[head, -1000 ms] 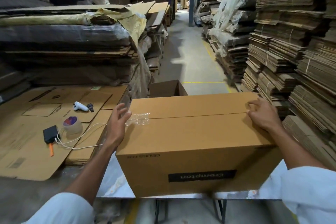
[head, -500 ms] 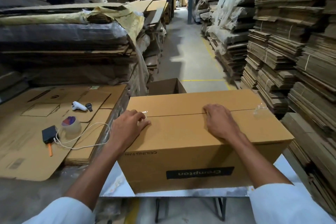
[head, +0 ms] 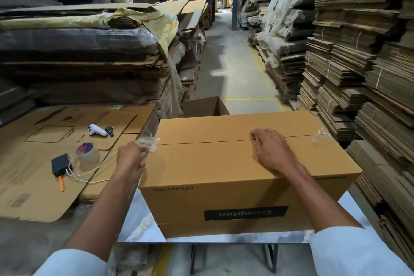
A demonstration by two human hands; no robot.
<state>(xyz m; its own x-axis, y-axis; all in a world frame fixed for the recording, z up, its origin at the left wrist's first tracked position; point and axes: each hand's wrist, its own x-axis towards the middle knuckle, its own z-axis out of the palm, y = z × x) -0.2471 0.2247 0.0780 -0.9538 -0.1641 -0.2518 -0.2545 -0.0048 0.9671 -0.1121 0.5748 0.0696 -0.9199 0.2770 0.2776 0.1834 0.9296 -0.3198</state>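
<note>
A brown cardboard box (head: 224, 172) with closed flaps stands on a small white table (head: 143, 222) in front of me. My left hand (head: 131, 157) is at the box's left end and pinches a loose end of clear tape (head: 149, 144) that sticks off the top seam. My right hand (head: 272, 152) lies on the middle of the lid, fingers bent, pressing beside the seam. Another crumpled end of clear tape (head: 321, 137) stands up at the right end of the seam.
Flat cardboard sheets (head: 33, 175) lie to the left, carrying a tape roll (head: 87, 153), a black device with a white cable (head: 60, 164), an orange cutter (head: 61, 185) and a white handheld controller (head: 97, 130). An open box (head: 203, 106) stands behind. Tall cardboard stacks (head: 358, 63) line the aisle.
My left hand slid off the lid's left corner and pulled the tape end away from the box. My right hand moved from the right edge to the lid's middle earlier and stays there.
</note>
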